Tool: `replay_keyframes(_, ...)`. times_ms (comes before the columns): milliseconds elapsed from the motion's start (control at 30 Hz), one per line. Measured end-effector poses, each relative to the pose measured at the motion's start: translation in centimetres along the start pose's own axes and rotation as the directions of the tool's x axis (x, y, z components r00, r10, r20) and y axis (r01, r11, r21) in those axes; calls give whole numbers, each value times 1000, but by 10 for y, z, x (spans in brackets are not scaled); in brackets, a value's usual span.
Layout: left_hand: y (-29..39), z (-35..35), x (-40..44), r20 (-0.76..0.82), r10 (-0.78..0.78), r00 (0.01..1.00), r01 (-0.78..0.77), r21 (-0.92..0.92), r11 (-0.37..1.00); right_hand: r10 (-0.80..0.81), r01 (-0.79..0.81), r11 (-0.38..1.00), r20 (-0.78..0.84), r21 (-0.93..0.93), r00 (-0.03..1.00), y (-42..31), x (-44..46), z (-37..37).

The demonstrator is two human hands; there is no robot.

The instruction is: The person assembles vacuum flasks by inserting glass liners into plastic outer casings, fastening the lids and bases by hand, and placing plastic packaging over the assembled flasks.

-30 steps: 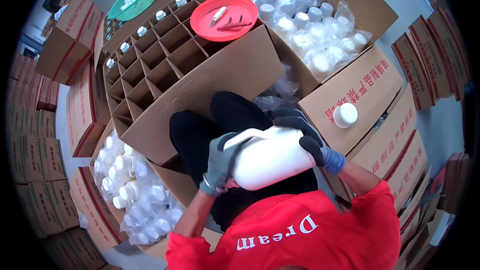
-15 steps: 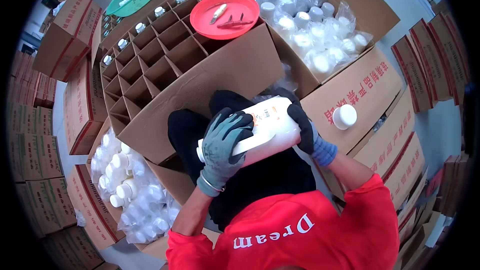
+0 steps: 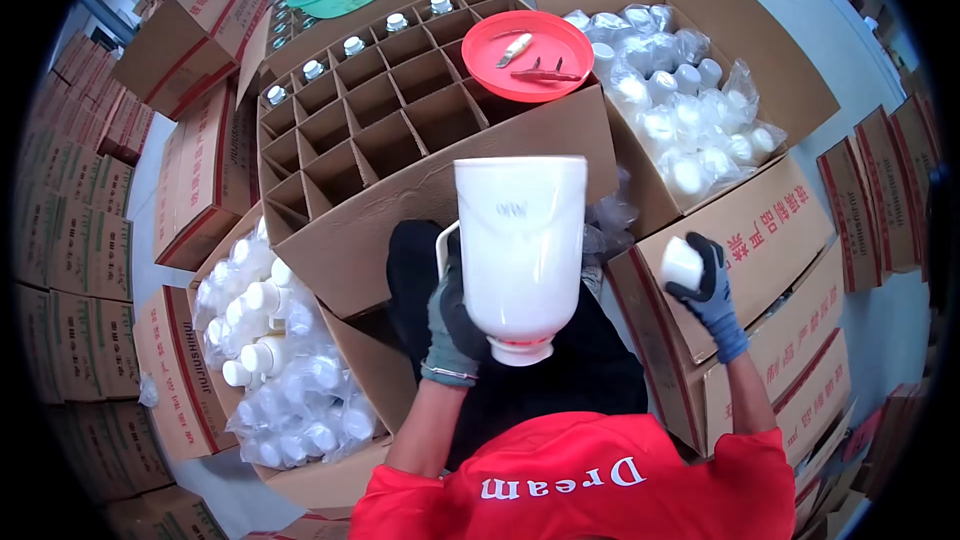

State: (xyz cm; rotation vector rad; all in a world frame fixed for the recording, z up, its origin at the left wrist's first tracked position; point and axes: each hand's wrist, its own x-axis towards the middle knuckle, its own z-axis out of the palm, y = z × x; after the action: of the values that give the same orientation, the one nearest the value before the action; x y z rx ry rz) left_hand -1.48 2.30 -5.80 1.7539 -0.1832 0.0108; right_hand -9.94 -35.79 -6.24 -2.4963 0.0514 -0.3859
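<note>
A large white plastic bottle (image 3: 520,250) with a side handle is held over my lap, its neck toward me and its wide flat end away from me. My left hand (image 3: 455,325), in a grey-green glove, is closed around the handle side; the bottle hides part of the fingers. Off to the right, my right hand (image 3: 714,292), in a grey-blue glove with dark fingers, grips a white cap (image 3: 682,264) above a closed carton (image 3: 770,230). The bottle's neck opening is not clearly visible.
Ahead stands a divided carton (image 3: 345,230) with several capped bottles along its far row. On its corner sits a red tray (image 3: 540,30) holding a small knife. Bagged white bottles fill cartons at left and right. A green basin (image 3: 345,5) holds white caps.
My right hand has left the bottle and taken the cap from the carton top at right. The bottle has turned from lying sideways across both hands to neck toward me, in my left hand.
</note>
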Motion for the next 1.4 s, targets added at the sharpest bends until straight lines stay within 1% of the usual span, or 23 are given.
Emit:
replay_keyframes(33,10,11,0,13,-123,992,119,-358,926,-188,190,982,-73,17,979,-31,9,4)
replay_keyframes(67,21,22,-1,26,-243,970,198,-669,716,-322,324,946,-104,7,941,-71,11,7)
replay_keyframes(100,19,29,-3,22,-219,975,175,-684,708,-534,540,840,-87,54,841,-90,11,10)
replay_keyframes(133,19,36,-5,18,-195,981,152,-699,698,-550,557,823,-85,111,831,-100,4,21)
replay_keyframes(233,34,61,-16,-57,-129,990,81,-515,854,-763,744,643,-237,-179,602,-137,14,45)
replay_keyframes(300,34,68,-19,-138,36,990,-61,-184,981,-706,684,696,-382,-219,596,-145,31,61)
replay_keyframes(333,32,71,-18,-176,148,973,-148,15,989,-574,602,794,-442,-92,690,-148,30,68)
replay_keyframes(400,30,66,-16,-181,155,971,-149,46,988,-166,363,863,-482,350,860,-159,24,86)
replay_keyframes(500,12,45,-11,-165,166,972,-144,137,980,253,-14,366,-85,931,964,-178,21,95)
replay_keyframes(600,22,13,11,-43,393,919,-319,505,802,146,-275,14,270,961,952,-177,26,94)
replay_keyframes(733,27,5,29,-109,418,902,-341,414,844,44,-399,-139,408,906,912,-190,35,88)
replay_keyframes(800,25,-19,40,-60,499,865,-401,516,757,3,-526,-157,533,836,846,-196,47,76)
replay_keyframes(833,18,-35,45,-217,244,945,-219,132,967,4,-436,60,437,898,900,-191,56,70)
replay_keyframes(867,6,-55,50,-246,-61,967,-14,-292,956,-18,-318,271,335,909,942,-179,69,61)
replay_keyframes(900,0,-72,56,-142,-345,928,171,-660,731,-62,-179,465,233,867,971,-168,84,52)
replay_keyframes(933,16,-86,56,-116,-287,951,213,-427,879,-284,174,600,5,781,959,-162,103,37)
replay_keyframes(967,41,-96,55,-72,-235,969,221,-160,962,-521,509,628,-169,588,837,-163,116,19)
replay_keyframes(1033,32,-107,49,122,-258,958,269,-80,960,-822,733,457,-76,503,565,-195,128,3)
replay_keyframes(1100,25,-94,37,146,-105,984,108,-11,994,-908,727,419,246,544,340,-224,128,12)
replay_keyframes(1133,12,-95,37,193,82,978,-112,147,983,-875,678,469,193,565,444,-222,126,20)
replay_keyframes(1233,54,-87,28,-161,-2,987,23,131,991,-692,511,575,45,639,721,-203,126,74)
replay_keyframes(1300,49,-84,28,-173,248,953,-194,283,940,-353,4,406,152,914,923,-197,126,116)
replay_keyframes(1400,50,-87,35,-207,362,909,-295,293,909,-282,-135,381,254,915,925,-202,135,125)
